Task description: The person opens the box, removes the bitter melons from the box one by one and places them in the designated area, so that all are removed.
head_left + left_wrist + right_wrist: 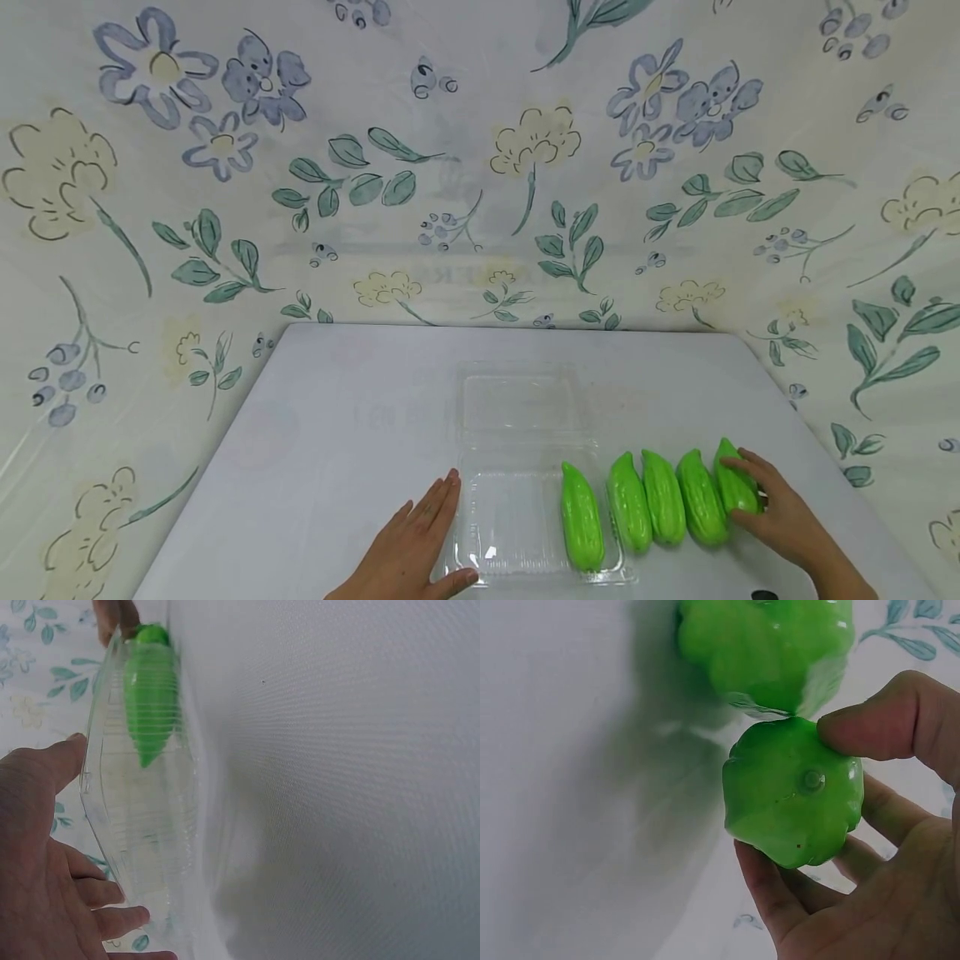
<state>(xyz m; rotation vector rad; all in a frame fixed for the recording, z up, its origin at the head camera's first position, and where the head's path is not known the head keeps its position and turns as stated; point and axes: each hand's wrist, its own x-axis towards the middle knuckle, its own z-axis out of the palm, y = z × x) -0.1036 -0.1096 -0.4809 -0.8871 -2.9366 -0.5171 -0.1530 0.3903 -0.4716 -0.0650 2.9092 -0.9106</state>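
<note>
A clear plastic clamshell box [517, 525] lies with its lid [521, 404] folded back, away from me. One bright green bitter melon [582, 517] sits in the right side of its base; it shows through the clear wall in the left wrist view. Along the box's left edge rests my left hand [412, 537], fingers extended, thumb at the near corner. My right hand [783, 512] grips the rightmost bitter melon [791, 795] of a row, thumb on one side and fingers round the other. Its blunt end faces the right wrist camera.
Several more bitter melons [663, 498] stand side by side between the box and my right hand. The white table [337, 433] backs onto a flowered cloth [450, 167]. A small dark object [765, 595] shows at the bottom edge.
</note>
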